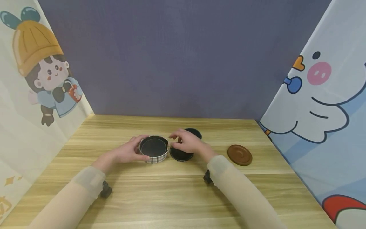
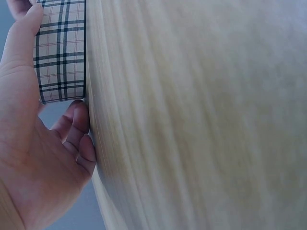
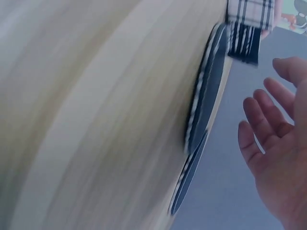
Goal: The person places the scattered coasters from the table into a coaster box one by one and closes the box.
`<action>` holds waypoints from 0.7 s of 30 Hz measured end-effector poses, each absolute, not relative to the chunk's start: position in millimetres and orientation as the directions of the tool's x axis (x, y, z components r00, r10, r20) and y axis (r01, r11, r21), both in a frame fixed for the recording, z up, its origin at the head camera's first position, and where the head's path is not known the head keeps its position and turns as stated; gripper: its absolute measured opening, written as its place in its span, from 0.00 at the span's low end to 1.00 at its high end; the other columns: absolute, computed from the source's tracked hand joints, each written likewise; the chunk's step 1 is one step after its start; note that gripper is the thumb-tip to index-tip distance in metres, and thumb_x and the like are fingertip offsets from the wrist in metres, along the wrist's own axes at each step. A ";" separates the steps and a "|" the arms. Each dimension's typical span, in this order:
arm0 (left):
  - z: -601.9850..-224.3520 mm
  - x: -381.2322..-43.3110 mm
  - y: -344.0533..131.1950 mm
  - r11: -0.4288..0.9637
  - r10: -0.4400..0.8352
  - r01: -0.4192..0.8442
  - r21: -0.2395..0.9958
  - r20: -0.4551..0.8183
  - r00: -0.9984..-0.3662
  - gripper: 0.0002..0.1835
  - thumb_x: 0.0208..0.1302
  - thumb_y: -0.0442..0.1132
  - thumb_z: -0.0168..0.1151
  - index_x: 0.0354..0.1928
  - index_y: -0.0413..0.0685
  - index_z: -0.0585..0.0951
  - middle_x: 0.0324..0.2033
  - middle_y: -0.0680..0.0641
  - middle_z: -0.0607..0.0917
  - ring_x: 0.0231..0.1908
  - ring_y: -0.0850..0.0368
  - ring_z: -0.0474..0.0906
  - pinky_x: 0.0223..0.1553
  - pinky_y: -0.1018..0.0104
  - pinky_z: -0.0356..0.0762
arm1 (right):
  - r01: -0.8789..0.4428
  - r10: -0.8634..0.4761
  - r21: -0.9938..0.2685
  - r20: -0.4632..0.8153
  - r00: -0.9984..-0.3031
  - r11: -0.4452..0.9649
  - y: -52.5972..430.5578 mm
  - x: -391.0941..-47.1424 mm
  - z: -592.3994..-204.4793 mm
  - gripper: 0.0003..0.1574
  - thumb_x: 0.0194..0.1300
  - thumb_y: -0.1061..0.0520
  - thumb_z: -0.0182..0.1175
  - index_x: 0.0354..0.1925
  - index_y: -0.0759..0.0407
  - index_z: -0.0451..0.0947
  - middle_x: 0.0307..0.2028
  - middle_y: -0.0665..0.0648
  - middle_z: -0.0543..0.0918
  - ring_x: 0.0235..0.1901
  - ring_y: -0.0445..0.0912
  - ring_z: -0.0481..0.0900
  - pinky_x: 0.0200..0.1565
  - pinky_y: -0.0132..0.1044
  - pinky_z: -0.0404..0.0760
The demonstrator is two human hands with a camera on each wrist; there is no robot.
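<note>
A round plaid holder [image 1: 155, 160] with a black round face inside its rim stands on the table at the centre. My left hand [image 1: 130, 151] grips its left side, thumb at the front and fingers behind; the left wrist view shows the plaid wall [image 2: 61, 52] by the thumb. Fingers spread and loosely bent, my right hand [image 1: 187, 142] hovers right of the holder with nothing in its grasp. Beneath it lie two flat black round coasters, a near coaster [image 1: 179, 155] and a far coaster [image 1: 197, 132]. The right wrist view shows a dark striped flap [image 3: 244, 45] on the holder.
A brown round disc [image 1: 240, 155] with a raised ring lies farther right on the wooden table [image 1: 160, 197]. Behind the table stands a grey-purple panel [image 1: 177, 63]. Cartoon-printed panels border both sides.
</note>
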State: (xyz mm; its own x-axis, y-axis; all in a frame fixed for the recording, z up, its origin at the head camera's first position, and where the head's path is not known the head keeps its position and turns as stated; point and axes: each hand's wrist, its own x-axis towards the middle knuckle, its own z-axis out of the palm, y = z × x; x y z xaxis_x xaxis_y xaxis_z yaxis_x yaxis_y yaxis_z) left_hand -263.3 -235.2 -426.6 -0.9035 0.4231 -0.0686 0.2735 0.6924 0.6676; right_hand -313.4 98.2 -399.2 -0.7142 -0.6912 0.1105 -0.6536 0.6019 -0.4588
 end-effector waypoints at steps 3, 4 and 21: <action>-427.6 -263.3 -236.2 0.689 0.424 0.274 0.671 -0.067 -0.903 0.62 0.62 0.59 0.82 0.88 0.53 0.54 0.72 0.28 0.68 0.69 0.26 0.75 0.73 0.22 0.69 | -0.648 -0.680 -0.440 0.106 -0.725 0.622 110.5 -317.1 -402.1 0.24 0.81 0.48 0.63 0.68 0.54 0.83 0.56 0.57 0.84 0.50 0.48 0.83 0.55 0.46 0.86; -427.8 -263.4 -236.4 0.687 0.425 0.274 0.673 -0.067 -0.903 0.62 0.62 0.59 0.82 0.88 0.53 0.54 0.71 0.28 0.68 0.69 0.26 0.75 0.74 0.23 0.69 | -0.640 -0.672 -0.440 0.102 -0.733 0.631 114.7 -318.4 -402.9 0.24 0.81 0.48 0.63 0.68 0.54 0.83 0.55 0.57 0.84 0.49 0.48 0.83 0.55 0.46 0.86; -425.1 -261.8 -233.9 0.681 0.425 0.258 0.686 -0.084 -0.901 0.62 0.63 0.59 0.82 0.88 0.54 0.53 0.72 0.28 0.67 0.67 0.29 0.78 0.74 0.27 0.72 | -0.482 -0.538 -0.486 0.030 -0.843 0.729 169.0 -343.3 -414.8 0.24 0.82 0.50 0.65 0.70 0.53 0.82 0.64 0.62 0.81 0.54 0.52 0.81 0.59 0.51 0.83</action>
